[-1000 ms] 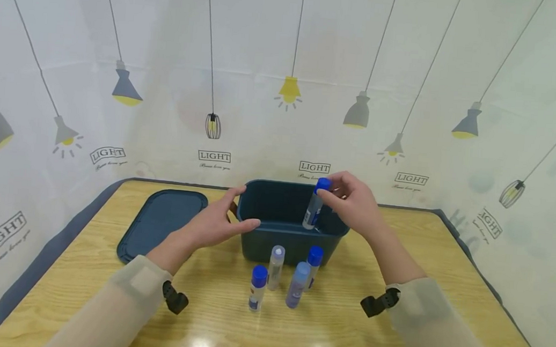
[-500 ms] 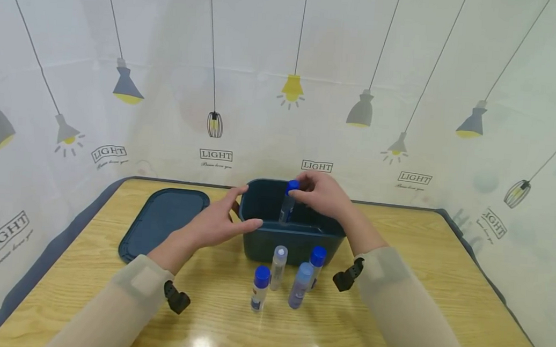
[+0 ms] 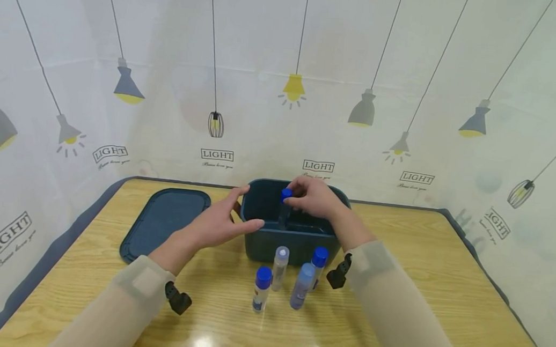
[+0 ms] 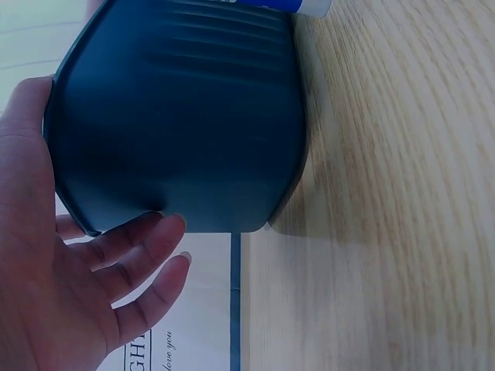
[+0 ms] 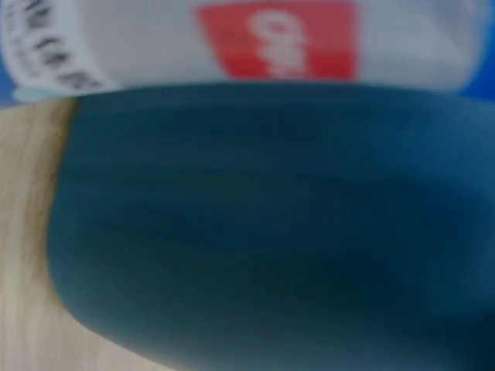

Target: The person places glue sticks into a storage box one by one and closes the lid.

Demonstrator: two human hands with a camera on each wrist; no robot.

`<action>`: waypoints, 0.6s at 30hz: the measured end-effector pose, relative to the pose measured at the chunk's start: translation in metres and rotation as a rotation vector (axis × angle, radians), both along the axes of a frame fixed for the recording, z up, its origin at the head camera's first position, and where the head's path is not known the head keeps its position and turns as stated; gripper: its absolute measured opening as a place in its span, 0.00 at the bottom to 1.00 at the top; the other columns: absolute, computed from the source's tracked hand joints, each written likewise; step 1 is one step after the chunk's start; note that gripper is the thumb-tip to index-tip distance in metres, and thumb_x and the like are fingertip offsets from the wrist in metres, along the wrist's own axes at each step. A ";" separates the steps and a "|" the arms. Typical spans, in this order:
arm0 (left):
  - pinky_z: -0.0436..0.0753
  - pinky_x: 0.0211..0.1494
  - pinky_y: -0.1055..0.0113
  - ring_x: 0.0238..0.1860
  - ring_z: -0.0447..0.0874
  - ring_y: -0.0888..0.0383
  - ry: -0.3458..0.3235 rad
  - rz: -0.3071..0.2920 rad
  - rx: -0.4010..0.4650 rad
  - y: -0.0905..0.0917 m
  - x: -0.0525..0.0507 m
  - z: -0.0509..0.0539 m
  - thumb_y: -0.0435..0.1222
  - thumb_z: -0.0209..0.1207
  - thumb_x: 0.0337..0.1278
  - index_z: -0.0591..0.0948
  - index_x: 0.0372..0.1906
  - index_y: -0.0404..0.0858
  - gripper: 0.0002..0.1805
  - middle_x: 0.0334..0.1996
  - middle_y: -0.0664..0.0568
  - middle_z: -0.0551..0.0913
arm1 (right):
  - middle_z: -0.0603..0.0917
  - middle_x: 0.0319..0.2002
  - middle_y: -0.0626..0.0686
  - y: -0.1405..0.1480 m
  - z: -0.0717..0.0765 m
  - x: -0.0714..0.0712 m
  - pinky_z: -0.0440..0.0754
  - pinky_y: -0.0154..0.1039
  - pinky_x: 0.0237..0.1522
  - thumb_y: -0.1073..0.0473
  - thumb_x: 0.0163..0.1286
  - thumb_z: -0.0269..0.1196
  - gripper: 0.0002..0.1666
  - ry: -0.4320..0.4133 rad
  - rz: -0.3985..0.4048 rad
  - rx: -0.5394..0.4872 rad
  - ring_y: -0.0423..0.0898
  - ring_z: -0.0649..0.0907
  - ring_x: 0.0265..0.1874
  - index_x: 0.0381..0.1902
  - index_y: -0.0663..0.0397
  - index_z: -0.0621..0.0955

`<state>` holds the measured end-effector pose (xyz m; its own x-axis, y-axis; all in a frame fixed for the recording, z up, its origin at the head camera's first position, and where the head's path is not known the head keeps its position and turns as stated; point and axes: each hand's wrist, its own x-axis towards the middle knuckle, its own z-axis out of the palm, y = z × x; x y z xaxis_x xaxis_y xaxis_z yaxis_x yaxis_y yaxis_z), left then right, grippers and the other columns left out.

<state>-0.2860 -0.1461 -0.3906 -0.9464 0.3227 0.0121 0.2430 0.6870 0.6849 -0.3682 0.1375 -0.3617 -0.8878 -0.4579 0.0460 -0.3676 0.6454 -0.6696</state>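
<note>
A dark blue-green plastic bin stands at the back of the table. My left hand holds its left end, thumb at the front rim; in the left wrist view, the fingers bend against the end wall. Inside the bin, my right hand pinches the blue cap of an upright, clear glue bottle. Before the bin stand a blue-capped glue bottle, a pale-topped one, a light-blue-capped one and another blue-capped one. In the right wrist view, a glue bottle with a red label lies close to the camera.
A flat dark blue-green lid lies on the wooden table, left of the bin. Behind the table hangs a pale cloth printed with lamps. Its lower edge runs along the table's back and sides.
My right hand has moved left and then lower into the bin with the glue bottle. The left hand has stayed on the bin's end; the standing bottles have not moved.
</note>
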 end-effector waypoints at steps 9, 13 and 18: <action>0.85 0.47 0.57 0.47 0.84 0.50 0.007 0.001 -0.020 0.000 -0.001 0.002 0.74 0.63 0.63 0.51 0.91 0.54 0.60 0.62 0.43 0.82 | 0.91 0.51 0.55 -0.008 -0.006 -0.001 0.86 0.49 0.56 0.54 0.76 0.73 0.15 0.129 0.073 -0.001 0.50 0.87 0.49 0.56 0.54 0.88; 0.85 0.47 0.58 0.47 0.85 0.50 0.004 -0.002 -0.020 0.000 -0.002 0.000 0.74 0.63 0.63 0.51 0.91 0.54 0.61 0.62 0.43 0.82 | 0.91 0.50 0.55 -0.011 -0.007 0.000 0.86 0.49 0.55 0.54 0.78 0.72 0.16 0.130 0.093 0.002 0.49 0.88 0.46 0.58 0.54 0.87; 0.85 0.45 0.59 0.45 0.85 0.51 0.013 -0.010 -0.025 0.001 -0.002 -0.001 0.74 0.63 0.64 0.51 0.91 0.53 0.60 0.61 0.43 0.82 | 0.91 0.50 0.56 -0.013 -0.009 0.002 0.88 0.44 0.48 0.55 0.79 0.71 0.18 0.087 0.099 0.003 0.45 0.89 0.38 0.61 0.55 0.86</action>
<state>-0.2876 -0.1451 -0.3915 -0.9431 0.3321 0.0165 0.2585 0.7012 0.6645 -0.3666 0.1246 -0.3702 -0.8310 -0.5433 0.1192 -0.4861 0.6053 -0.6303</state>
